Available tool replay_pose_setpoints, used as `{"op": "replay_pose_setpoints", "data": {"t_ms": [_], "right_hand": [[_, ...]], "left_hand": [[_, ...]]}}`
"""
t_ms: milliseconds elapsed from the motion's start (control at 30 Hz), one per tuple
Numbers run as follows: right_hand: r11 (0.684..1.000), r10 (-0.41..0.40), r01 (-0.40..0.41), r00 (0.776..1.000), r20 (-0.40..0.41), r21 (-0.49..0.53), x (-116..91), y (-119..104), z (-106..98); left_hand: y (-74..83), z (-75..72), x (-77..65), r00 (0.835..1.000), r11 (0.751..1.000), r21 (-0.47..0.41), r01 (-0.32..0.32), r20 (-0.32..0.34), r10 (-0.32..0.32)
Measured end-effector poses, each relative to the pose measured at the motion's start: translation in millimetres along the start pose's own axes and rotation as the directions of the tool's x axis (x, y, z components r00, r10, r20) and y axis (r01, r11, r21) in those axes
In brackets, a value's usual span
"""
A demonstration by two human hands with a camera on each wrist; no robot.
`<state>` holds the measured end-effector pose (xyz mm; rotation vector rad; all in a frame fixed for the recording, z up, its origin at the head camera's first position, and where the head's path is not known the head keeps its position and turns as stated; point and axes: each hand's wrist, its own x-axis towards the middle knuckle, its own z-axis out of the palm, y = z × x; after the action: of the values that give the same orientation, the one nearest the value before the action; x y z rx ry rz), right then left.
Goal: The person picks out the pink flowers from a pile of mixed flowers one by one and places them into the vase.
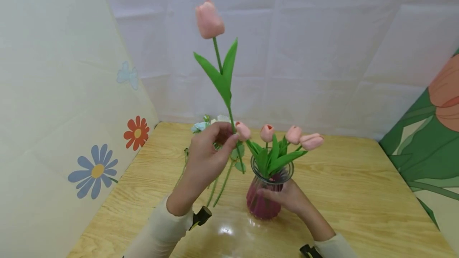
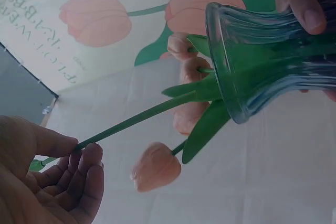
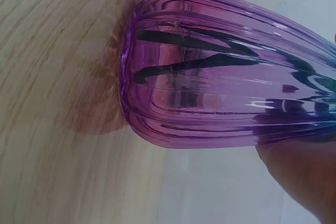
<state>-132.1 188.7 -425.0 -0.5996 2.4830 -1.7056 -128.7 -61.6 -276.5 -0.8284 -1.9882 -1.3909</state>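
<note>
In the head view my left hand (image 1: 206, 160) pinches the green stem of a pink tulip (image 1: 210, 20) between thumb and fingers. The bloom points up, and the stem's lower end hangs just left of the vase rim. A ribbed glass vase (image 1: 263, 206), purple toward its base, stands on the table with several pink tulips (image 1: 294, 134) in it. My right hand (image 1: 292, 198) grips the vase from its right side, its thumb across the front. Through the glass in the right wrist view, dark stems (image 3: 194, 66) show inside the vase (image 3: 220, 124).
Behind and below my left hand, pale blue and white flowers (image 1: 200, 126) with long green stems (image 1: 223, 188) lie on the wooden table (image 1: 340, 194). A white cloth backdrop (image 1: 315, 51) rises behind, and printed flower panels (image 1: 95, 170) flank both sides.
</note>
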Motion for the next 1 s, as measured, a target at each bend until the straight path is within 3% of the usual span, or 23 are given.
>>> {"op": "replay_pose_setpoints", "data": {"t_ms": [200, 433, 700, 1000], "right_hand": [[1.0, -0.004, 0.004, 1.0, -0.007, -0.016, 0.4, -0.5, -0.3], [1.0, 0.016, -0.016, 1.0, -0.008, -0.024, 0.0, -2.3, -0.7], [1.0, 0.001, 0.0, 1.0, 0.004, -0.023, -0.3, -1.2, -1.5], [0.998, -0.05, 0.05, 0.998, 0.025, 0.028, -0.5, 1.2, -2.0]], "left_hand": [[9.3, 15.6, 8.7, 0.998, 0.997, -0.039, -0.062, 0.001, 0.062], [12.4, 32.0, 12.3, 0.993, 0.993, -0.014, -0.114, 0.019, 0.114], [8.1, 49.8, 6.4, 0.988, 0.989, 0.016, -0.148, 0.045, 0.147], [-0.6, 63.1, -6.0, 0.985, 0.985, 0.085, -0.15, 0.093, 0.142]]}}
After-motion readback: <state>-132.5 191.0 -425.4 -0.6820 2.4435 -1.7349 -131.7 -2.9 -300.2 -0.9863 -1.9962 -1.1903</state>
